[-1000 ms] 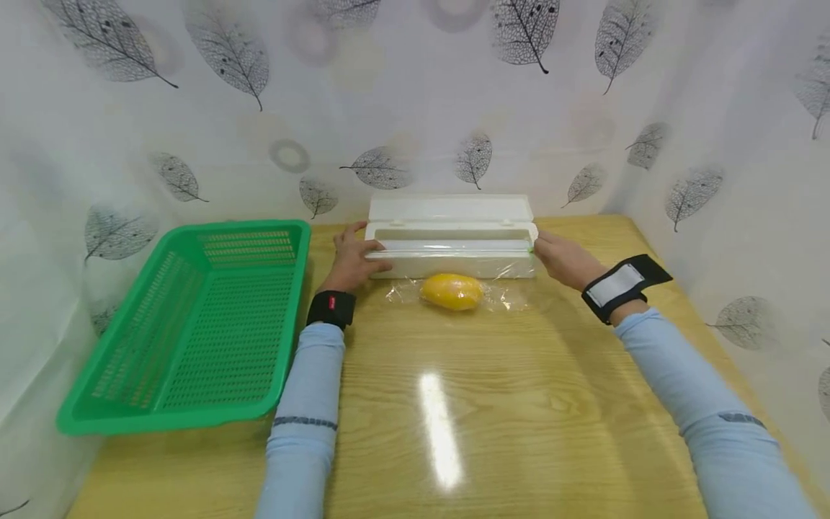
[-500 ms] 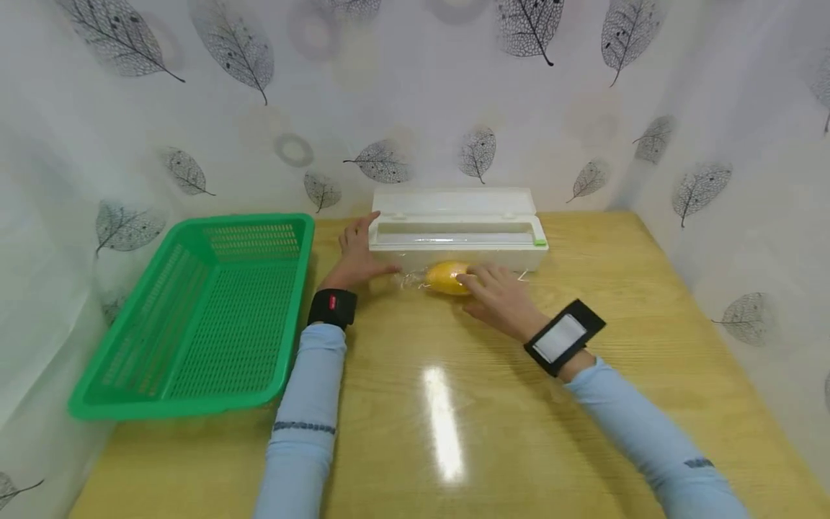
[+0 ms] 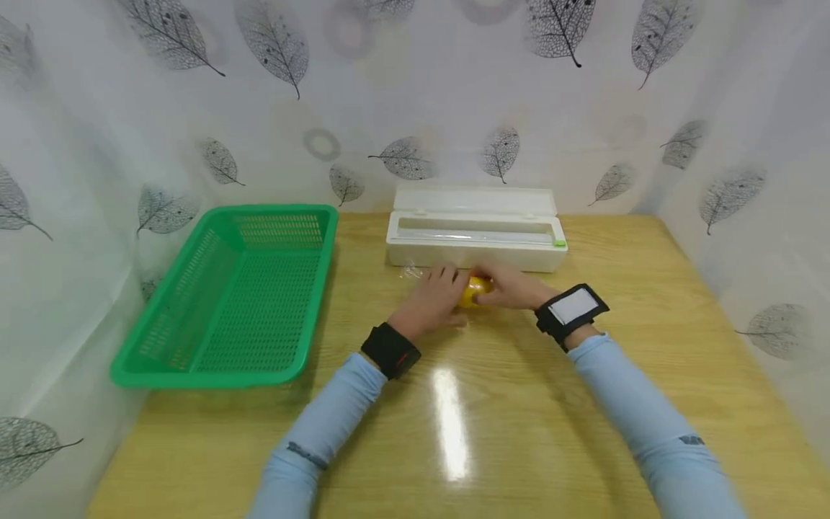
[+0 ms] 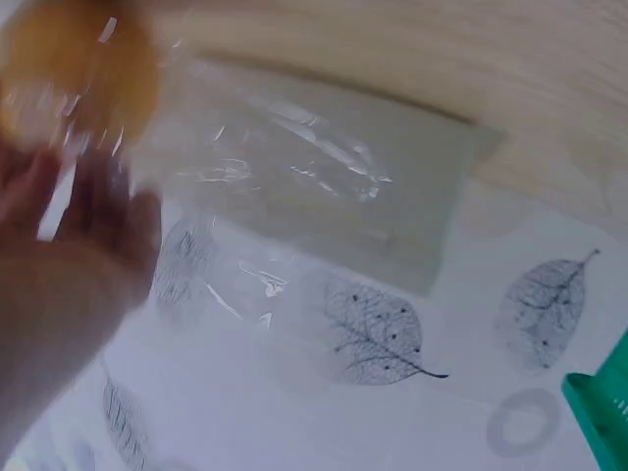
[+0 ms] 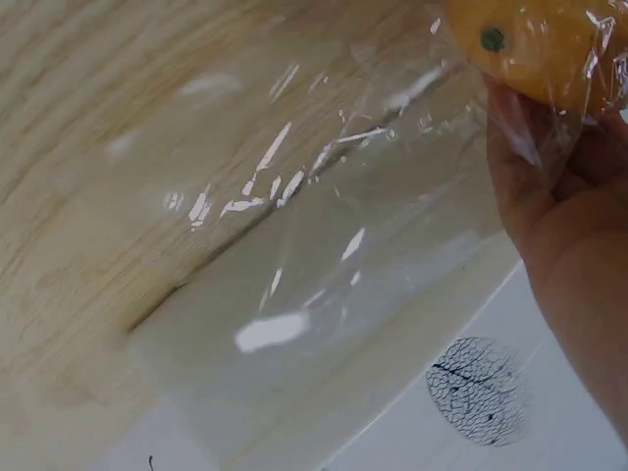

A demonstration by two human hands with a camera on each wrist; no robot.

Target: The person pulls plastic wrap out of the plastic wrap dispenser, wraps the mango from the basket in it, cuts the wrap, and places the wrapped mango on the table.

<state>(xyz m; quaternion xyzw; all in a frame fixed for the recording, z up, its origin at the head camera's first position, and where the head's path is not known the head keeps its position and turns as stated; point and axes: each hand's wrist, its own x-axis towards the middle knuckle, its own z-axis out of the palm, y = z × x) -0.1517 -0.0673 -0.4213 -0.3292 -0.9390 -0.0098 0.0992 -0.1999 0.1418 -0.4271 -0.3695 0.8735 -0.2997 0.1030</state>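
A yellow-orange fruit (image 3: 475,290) wrapped in clear cling film sits between the two hands, just in front of the white cling film dispenser (image 3: 480,256). My left hand (image 3: 433,299) holds its left end, fingers bent over it. From the other side my right hand (image 3: 514,287) grips the right end, thumb toward the front. The right wrist view shows a green stem spot on the fruit (image 5: 545,49) and loose cling film (image 5: 285,186) trailing off it. In the left wrist view the fruit (image 4: 83,74) is blurred, with the hand's fingers against it.
The dispenser's lid (image 3: 476,200) stands open at the back, with a green slider (image 3: 559,244) at its right end. A green plastic basket (image 3: 318,303) lies on the left of the wooden table (image 3: 519,418). A leaf-patterned curtain (image 3: 447,86) hangs behind.
My right hand has left the dispenser's right end and moved left onto the fruit. My left hand has let go of the dispenser's left end and come right to the fruit.
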